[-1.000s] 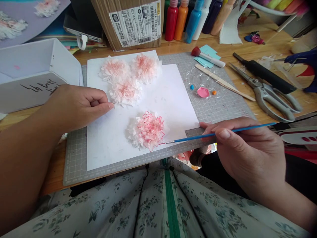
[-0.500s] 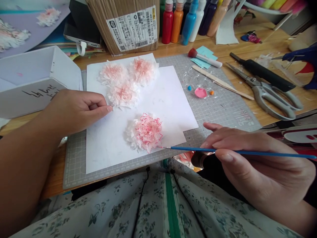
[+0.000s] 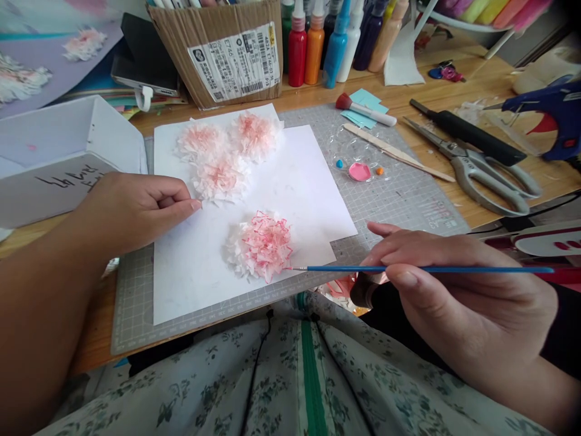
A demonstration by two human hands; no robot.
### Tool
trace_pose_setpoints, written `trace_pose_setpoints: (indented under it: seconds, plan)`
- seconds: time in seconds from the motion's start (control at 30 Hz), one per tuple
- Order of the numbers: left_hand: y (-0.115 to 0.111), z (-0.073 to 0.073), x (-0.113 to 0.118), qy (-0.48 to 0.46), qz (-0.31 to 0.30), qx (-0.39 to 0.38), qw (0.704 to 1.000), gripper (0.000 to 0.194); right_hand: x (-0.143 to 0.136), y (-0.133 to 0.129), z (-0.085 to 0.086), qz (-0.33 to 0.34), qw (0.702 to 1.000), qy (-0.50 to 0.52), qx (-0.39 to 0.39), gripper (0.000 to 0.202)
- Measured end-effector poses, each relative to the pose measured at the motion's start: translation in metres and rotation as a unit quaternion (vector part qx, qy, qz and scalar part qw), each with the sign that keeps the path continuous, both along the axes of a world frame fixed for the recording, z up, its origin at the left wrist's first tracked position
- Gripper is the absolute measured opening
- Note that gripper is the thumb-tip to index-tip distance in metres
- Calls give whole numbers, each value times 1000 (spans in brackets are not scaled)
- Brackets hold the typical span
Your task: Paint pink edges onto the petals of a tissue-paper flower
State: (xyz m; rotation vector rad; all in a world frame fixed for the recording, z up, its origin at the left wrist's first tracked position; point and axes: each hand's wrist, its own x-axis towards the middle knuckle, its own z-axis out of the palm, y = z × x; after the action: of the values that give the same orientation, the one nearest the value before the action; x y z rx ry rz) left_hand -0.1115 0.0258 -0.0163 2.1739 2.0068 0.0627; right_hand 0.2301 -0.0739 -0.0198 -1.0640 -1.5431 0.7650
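Note:
My right hand (image 3: 458, 297) holds a thin blue paintbrush (image 3: 358, 268) between thumb and fingers, nearly level. Its tip is at the lower right edge of a ruffled paper flower (image 3: 265, 245), white with pink-red petal edges. This flower lies on white paper sheets (image 3: 190, 272). My left hand (image 3: 140, 209) rests at the sheets' left side, thumb and forefinger pinched; anything between them is too small to make out. Just beyond its fingertips lie three paler pink-and-white paper flowers, the closest (image 3: 221, 177) beside the fingertips.
Under the sheets is a grey cutting mat (image 3: 408, 206). It bears a clear palette with pink paint (image 3: 360, 172), a wooden stick (image 3: 394, 149) and a red-tipped brush (image 3: 363, 109). Scissors (image 3: 481, 163) and a glue gun (image 3: 554, 109) lie right; a white box (image 3: 54, 175) stands left, paint bottles (image 3: 314, 51) behind.
The whole view has shifted slightly. The brush tip stays by the flower's lower right edge, and the brush now lies a little more level. My left hand keeps its pose.

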Motion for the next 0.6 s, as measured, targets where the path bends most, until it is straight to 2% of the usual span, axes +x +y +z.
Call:
trace_pose_setpoints:
  seconds: [0.33,0.5,0.6]
  plan:
    - [0,3,-2,10,5,-11,1000,46,-3,1,3,-9,1000,-2,-5,14]
    - [1,2,0,12,6,-8,1000,46,-2,-2,9,-46,998,-20,-31,15]
    - [1,3,2,10,7,-7,1000,46,-3,-2,9,-33,999,-19,-23,18]
